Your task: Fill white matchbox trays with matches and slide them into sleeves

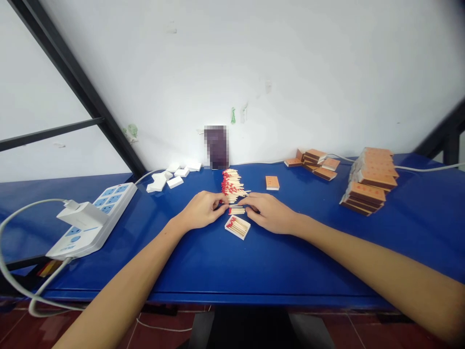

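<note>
A pile of red-tipped matches (231, 184) lies in the middle of the blue table (203, 261). My left hand (201, 209) and my right hand (269, 212) meet at the near end of the pile, fingers curled. Between their fingertips they pinch a small bundle of matches (237, 210). Just in front of the hands sits an open white matchbox tray (237, 227) partly filled with matches. A single closed orange matchbox (272, 182) lies right of the pile.
Several empty white trays (173, 176) lie at the back left. A white and blue power strip (93, 218) with a plugged adapter and cable sits at the left. Stacks of orange matchboxes (368, 186) and a smaller heap (315, 163) stand at the right. A white wall lies behind.
</note>
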### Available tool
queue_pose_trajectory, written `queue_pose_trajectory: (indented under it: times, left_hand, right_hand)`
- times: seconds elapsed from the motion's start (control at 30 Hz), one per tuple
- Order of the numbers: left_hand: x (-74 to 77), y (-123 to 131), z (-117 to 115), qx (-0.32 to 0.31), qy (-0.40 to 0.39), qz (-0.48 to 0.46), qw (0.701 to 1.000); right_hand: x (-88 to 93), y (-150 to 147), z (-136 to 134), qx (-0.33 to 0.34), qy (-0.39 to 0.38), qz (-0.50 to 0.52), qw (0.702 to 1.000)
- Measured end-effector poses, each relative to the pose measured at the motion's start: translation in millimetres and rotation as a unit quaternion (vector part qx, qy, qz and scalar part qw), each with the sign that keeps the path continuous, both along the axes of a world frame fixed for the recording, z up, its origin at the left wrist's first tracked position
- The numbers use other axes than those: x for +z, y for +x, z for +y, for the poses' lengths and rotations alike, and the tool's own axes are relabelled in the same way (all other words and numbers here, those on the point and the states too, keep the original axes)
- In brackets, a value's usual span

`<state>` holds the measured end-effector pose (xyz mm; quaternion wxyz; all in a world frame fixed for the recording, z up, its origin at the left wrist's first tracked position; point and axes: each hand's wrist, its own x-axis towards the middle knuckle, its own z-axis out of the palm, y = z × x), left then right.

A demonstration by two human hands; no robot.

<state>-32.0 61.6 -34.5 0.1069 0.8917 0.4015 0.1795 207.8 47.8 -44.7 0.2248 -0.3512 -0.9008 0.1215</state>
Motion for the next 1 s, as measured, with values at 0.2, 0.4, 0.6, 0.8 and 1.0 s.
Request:
queue_pose_trajectory:
  times: [0.2, 0.4, 0.6, 0.8, 1.0]
  left_hand:
    - [-1.8, -2.3, 1.2, 0.020, 0.010, -0.016, 1.000]
    - [0.1, -3.2, 1.6, 0.031, 0.023, 0.000, 0.999]
    - [1.3, -1.7, -0.5, 0.021, 0.030, 0.008, 0.999]
    - [2.3, -2.1, -2.1, 0.025, 0.042, 0.024, 0.999]
    - [3.1, -1.9, -2.6, 0.010, 0.050, 0.036, 0.998]
  right_hand:
    - [1.7, 0.1, -1.2, -0.015, -0.013, 0.018, 1.000]
    - [2.4, -0.6, -2.2, -0.013, -0.007, 0.009, 1.000]
    - [1.8, 1.0, -1.6, -0.012, -0.016, 0.024, 0.999]
    - [1.5, 0.3, -1.7, -0.013, -0.020, 0.024, 0.999]
    - [4.6, 0.0, -3.4, -0.009, -0.026, 0.015, 1.000]
